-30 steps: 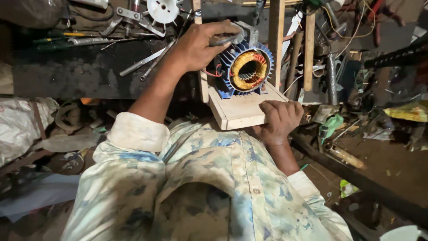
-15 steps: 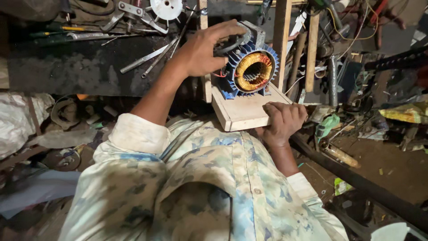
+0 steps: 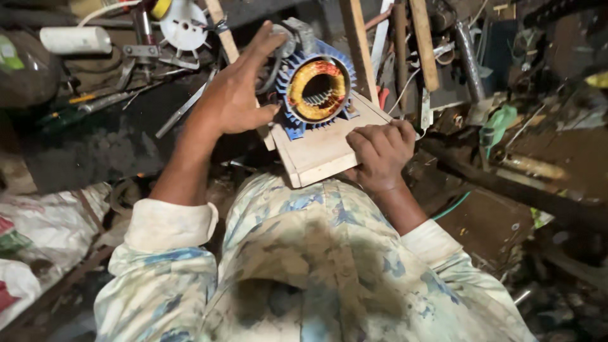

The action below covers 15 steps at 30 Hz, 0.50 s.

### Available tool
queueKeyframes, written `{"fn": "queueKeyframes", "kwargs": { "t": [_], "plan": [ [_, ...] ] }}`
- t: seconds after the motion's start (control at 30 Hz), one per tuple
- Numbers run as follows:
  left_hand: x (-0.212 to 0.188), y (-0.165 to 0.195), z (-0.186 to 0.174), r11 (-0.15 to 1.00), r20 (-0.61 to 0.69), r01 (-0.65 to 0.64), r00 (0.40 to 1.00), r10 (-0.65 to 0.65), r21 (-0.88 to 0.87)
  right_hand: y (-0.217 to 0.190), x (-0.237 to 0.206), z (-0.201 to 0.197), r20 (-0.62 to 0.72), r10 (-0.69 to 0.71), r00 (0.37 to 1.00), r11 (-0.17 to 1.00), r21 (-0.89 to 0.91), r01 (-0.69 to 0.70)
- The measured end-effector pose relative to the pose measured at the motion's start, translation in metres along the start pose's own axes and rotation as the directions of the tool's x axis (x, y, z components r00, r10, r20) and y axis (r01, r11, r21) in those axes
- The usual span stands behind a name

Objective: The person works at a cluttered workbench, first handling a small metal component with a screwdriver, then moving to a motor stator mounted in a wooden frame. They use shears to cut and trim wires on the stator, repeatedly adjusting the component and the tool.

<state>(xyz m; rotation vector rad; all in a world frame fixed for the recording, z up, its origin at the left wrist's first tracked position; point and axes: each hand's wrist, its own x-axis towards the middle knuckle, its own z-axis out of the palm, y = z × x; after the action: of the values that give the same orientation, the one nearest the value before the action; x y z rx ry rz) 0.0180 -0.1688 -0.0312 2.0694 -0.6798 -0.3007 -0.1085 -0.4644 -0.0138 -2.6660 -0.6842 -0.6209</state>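
Observation:
A blue finned motor stator with copper windings around its bore stands on a pale wooden board in front of my chest. My left hand lies against the stator's left side, fingers stretched up and apart, thumb near the housing, closed around nothing. My right hand grips the board's right front edge, fingers curled over the top. Grey metal parts behind the stator are partly hidden by my left fingers.
A white fan impeller and a white cylinder lie at the back left among metal tools. Wooden slats rise behind the board. White sacks sit left; a dark pipe and green cloth right.
My left hand has let go of the top of the stator and opened out along its left side. My right hand still holds the board.

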Motion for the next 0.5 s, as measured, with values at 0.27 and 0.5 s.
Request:
{"fn": "queueKeyframes", "kwargs": {
  "t": [0.27,0.5],
  "plan": [
    [-0.001,0.012,0.003,0.992,0.014,0.057,0.998,-0.059,0.115,0.002,0.000,0.001,-0.017,0.001,1.000,1.000,-0.014,-0.001],
    [0.000,0.018,0.005,0.979,-0.012,0.059,0.998,-0.058,0.194,0.004,0.004,0.002,-0.045,-0.007,0.999,1.000,-0.004,0.007]
  ]
}}
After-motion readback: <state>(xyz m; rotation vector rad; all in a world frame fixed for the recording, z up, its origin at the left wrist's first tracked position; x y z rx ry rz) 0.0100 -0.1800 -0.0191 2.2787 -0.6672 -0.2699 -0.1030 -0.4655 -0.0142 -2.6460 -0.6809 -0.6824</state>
